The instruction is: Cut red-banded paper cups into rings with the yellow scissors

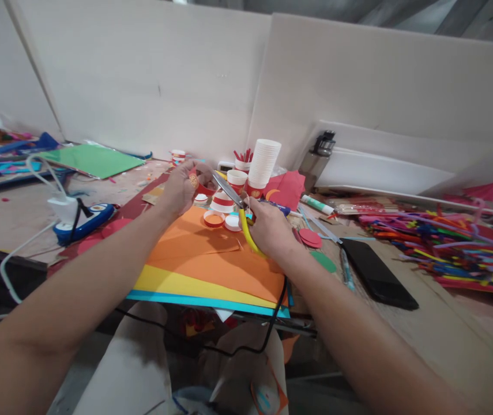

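Note:
My right hand (267, 222) is closed around the yellow handles of a pair of scissors (229, 187), whose blades point up and to the left. My left hand (185, 187) pinches a red paper cup piece (205, 189) with a gold print, right beside the blade tips. Whether the blades touch it, I cannot tell. Below the hands lie a cut cup ring with an orange inside (214, 219) and a white cup base (233, 223). They rest near orange paper sheets (211, 248). A red and white cut cup (222, 202) stands just behind them.
A tall stack of white paper cups (264, 164) stands behind my hands. To the right are a black phone (378, 274), a glue stick (317, 204), a bottle (319, 158) and many coloured pipe cleaners (454, 242). A blue power strip (84, 223) with cables lies left.

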The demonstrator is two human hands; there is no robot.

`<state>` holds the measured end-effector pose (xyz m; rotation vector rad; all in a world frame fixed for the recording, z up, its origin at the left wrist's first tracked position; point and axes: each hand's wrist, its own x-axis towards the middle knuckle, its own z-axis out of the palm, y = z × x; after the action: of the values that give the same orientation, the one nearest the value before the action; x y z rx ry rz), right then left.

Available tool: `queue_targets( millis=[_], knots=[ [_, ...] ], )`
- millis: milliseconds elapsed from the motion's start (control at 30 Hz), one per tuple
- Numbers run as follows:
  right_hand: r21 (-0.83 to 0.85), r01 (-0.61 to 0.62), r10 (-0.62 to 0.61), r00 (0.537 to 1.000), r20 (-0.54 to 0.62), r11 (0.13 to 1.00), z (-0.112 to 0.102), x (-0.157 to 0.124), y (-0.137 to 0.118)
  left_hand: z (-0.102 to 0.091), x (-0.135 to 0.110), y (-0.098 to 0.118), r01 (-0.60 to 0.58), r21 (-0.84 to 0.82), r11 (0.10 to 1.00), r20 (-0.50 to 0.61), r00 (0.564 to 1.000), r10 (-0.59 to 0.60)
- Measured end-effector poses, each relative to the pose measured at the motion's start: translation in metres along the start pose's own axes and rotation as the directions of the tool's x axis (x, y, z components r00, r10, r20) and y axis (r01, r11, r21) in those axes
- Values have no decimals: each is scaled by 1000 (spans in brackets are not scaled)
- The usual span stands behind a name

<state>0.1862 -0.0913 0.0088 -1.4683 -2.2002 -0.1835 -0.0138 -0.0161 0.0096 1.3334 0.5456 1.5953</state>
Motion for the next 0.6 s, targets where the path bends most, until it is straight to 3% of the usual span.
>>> queue_targets(
  millis=[233, 600],
  knots=[
    [-12, 15, -15, 1000, 3, 1000, 4, 1, 4, 10, -6, 5, 78, -28, 997, -4, 997, -78],
    [-74, 13, -12, 1000, 18, 997, 1, 1, 2, 9, -5, 9, 123, -15, 992, 18, 992, -123]
  ],
)
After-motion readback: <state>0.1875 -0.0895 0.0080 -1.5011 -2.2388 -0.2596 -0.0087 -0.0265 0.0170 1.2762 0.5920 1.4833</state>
